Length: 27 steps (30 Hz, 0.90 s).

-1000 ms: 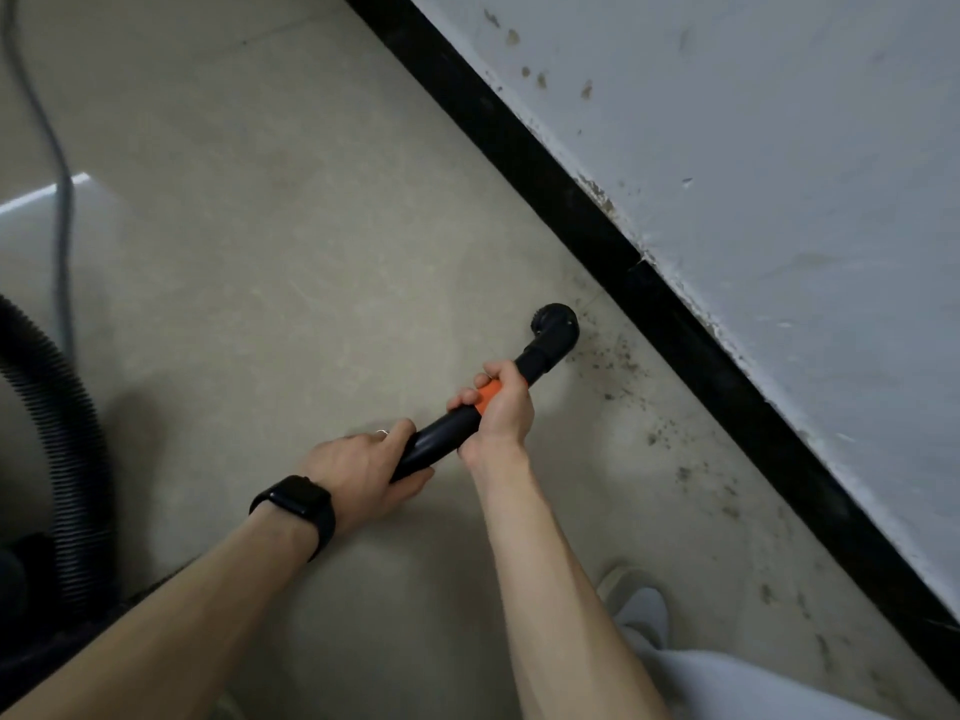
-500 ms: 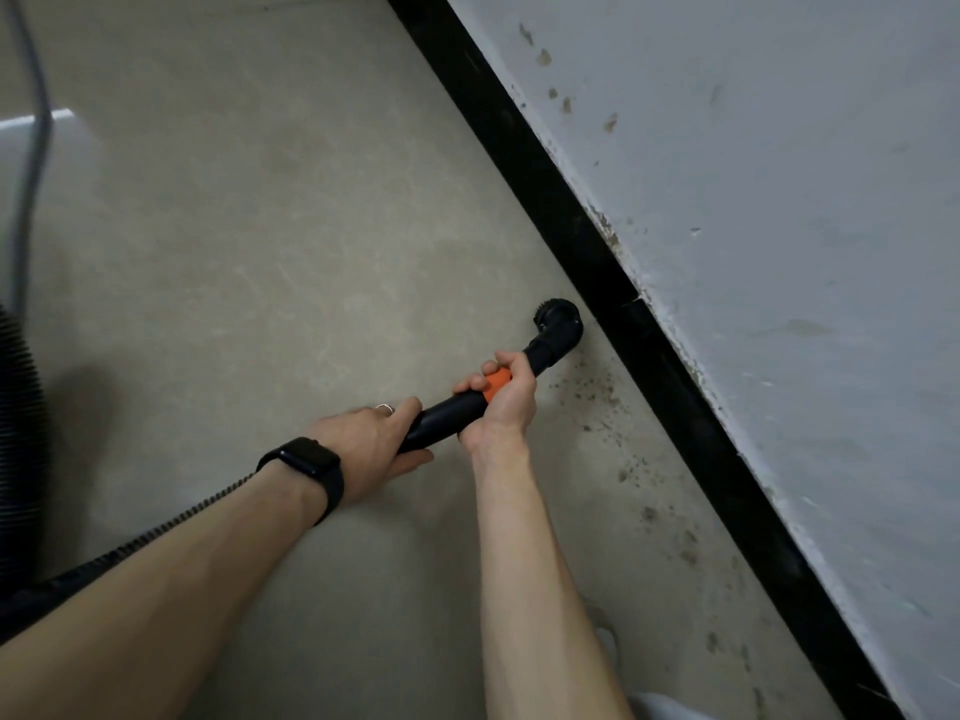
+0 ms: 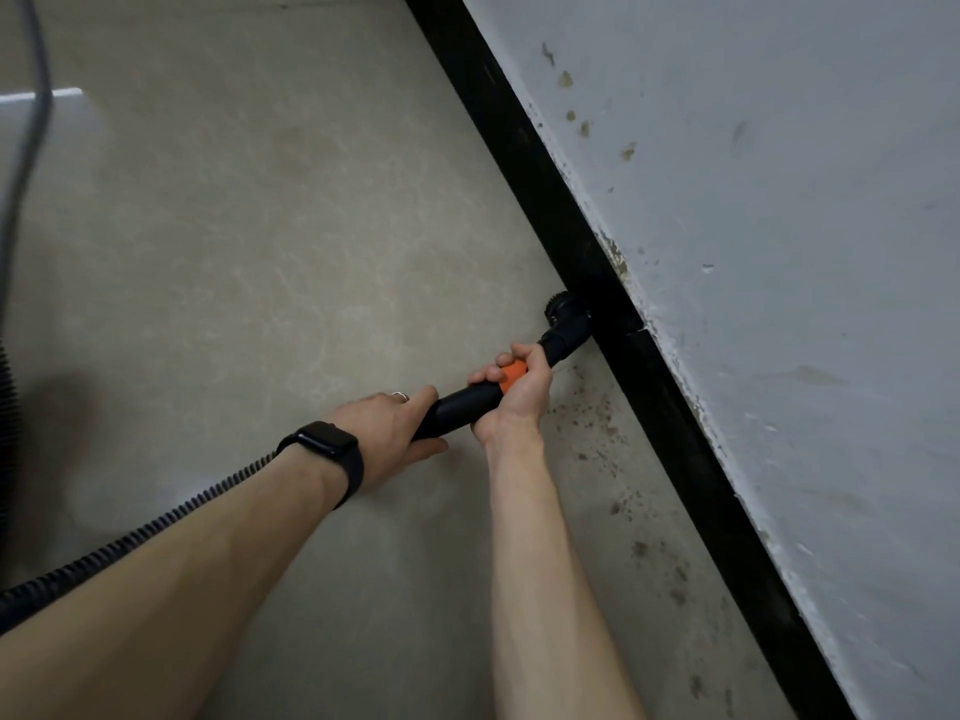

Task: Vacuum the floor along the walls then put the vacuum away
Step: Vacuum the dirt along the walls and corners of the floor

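Observation:
A black vacuum wand (image 3: 462, 402) with an orange part runs from the lower left to the upper right. Its round brush nozzle (image 3: 567, 314) sits on the floor against the black baseboard (image 3: 670, 423). My right hand (image 3: 519, 392) grips the wand at the orange part, just behind the nozzle. My left hand (image 3: 389, 433), with a black watch on its wrist, holds the wand's rear end. The ribbed black hose (image 3: 156, 527) trails from there under my left forearm toward the lower left edge.
Dark dirt specks (image 3: 623, 491) lie on the beige floor (image 3: 270, 241) along the baseboard, nearer to me than the nozzle. The stained grey wall (image 3: 779, 252) fills the right side. A grey cable (image 3: 36, 122) hangs at the far left, beside a thicker ribbed hose (image 3: 6, 433).
The nozzle has moved away from me and to the right, from the open floor up against the baseboard. Both hands followed with the wand. The camera view has shifted along the wall.

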Tool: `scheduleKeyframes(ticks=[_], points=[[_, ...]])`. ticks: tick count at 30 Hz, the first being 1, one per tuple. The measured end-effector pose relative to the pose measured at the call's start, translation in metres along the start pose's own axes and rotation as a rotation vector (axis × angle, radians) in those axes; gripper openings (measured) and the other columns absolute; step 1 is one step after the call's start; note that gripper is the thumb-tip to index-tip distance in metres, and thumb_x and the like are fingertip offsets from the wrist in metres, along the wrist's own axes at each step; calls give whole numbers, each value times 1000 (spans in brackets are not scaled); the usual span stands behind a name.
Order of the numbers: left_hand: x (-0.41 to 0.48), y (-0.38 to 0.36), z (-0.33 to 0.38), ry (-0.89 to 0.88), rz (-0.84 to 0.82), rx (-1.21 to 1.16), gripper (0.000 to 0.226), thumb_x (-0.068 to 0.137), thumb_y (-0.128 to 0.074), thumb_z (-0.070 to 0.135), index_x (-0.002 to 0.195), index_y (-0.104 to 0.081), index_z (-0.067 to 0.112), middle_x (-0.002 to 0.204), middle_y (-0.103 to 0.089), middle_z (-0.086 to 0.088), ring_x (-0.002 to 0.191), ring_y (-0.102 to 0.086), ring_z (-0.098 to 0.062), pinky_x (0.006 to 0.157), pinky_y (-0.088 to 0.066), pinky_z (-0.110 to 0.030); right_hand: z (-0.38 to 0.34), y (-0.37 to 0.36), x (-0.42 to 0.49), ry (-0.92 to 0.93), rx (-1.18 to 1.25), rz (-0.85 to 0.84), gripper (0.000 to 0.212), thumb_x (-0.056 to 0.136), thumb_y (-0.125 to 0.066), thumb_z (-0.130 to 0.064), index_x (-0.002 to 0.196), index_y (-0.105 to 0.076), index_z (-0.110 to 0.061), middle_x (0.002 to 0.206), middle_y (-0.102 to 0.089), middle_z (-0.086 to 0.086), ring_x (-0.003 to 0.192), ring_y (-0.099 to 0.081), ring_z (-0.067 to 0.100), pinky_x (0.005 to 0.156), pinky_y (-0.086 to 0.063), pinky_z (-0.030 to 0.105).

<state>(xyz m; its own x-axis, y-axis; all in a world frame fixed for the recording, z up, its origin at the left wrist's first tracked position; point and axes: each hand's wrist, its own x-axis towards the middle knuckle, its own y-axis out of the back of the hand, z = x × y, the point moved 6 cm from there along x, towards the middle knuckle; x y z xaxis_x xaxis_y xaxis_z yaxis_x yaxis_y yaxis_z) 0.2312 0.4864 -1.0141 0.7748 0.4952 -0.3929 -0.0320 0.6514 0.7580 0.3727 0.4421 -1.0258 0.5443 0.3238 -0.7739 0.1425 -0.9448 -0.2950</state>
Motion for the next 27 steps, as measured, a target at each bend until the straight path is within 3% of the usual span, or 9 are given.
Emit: scheduleKeyframes(ticks=[5,12,18,21,24,27], points=[[8,5,-8,17,17,40,40,94,-47,59,109,-36,24,85,-46,5,71,-45,-21,60,-35,-31,2,-10,5,0,-12,-23,13,88,-57,-14,78,-49,-16,61,-48,-6,42,-40,10,44,-41,23],[14,21,-30,53,136,-147,47,93,-44,61,130,-38,33,95,-53,4,76,-46,-16,64,-41,-32,3,-48,18,25,-94,-9,11,83,-60,-8,78,-52,-14,57,-49,-3,39,-41,12,42,-41,23],[24,33,-44,70,190,-227,49,94,-46,58,135,-36,32,95,-60,-2,76,-55,-21,66,-44,-33,3,-84,29,26,-174,-31,11,84,-59,-7,78,-53,-13,54,-49,-4,37,-42,12,42,-42,23],[30,39,-49,122,183,-234,47,94,-43,60,130,-35,32,88,-58,2,70,-56,-17,60,-44,-32,0,-100,31,25,-224,-28,11,84,-59,-4,79,-53,-12,52,-48,-4,38,-41,12,42,-42,23],[26,39,-51,136,141,-215,37,92,-39,64,113,-37,34,76,-59,5,61,-58,-14,56,-50,-33,1,-99,27,39,-264,2,10,86,-60,-4,80,-57,-10,51,-50,-4,37,-41,12,44,-43,24],[6,37,-53,116,135,-144,35,89,-35,70,98,-35,37,67,-57,8,55,-56,-13,49,-42,-29,16,-83,12,34,-230,32,9,89,-63,-5,84,-57,-9,52,-50,-4,38,-42,13,44,-43,24]])
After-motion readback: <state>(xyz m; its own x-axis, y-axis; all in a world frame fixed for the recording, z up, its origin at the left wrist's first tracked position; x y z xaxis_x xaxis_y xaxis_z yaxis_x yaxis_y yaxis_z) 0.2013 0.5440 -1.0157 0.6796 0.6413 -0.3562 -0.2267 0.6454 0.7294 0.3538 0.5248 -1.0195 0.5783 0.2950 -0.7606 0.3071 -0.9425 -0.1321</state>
